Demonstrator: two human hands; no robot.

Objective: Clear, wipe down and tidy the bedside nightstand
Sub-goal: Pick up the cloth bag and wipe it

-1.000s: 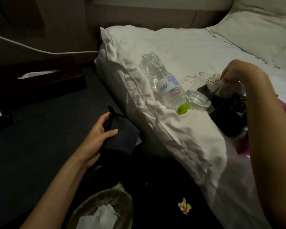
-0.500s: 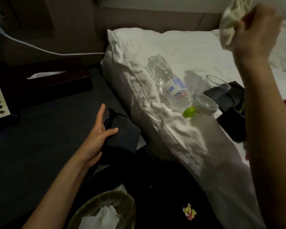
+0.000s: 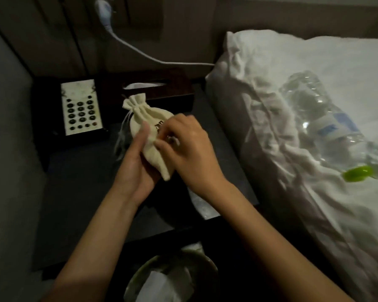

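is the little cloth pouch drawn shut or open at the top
Drawn shut: the drawstring pouch has its neck gathered into tight pleats, strings hanging loose, while the left hand and right hand hold it.

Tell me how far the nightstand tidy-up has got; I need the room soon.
Partly cleared: the water bottle lies on the bed. In hand: both hands, left hand and right hand, hold a cream pouch above the nightstand. Left: phone and tissue box remain; wiping not evident.
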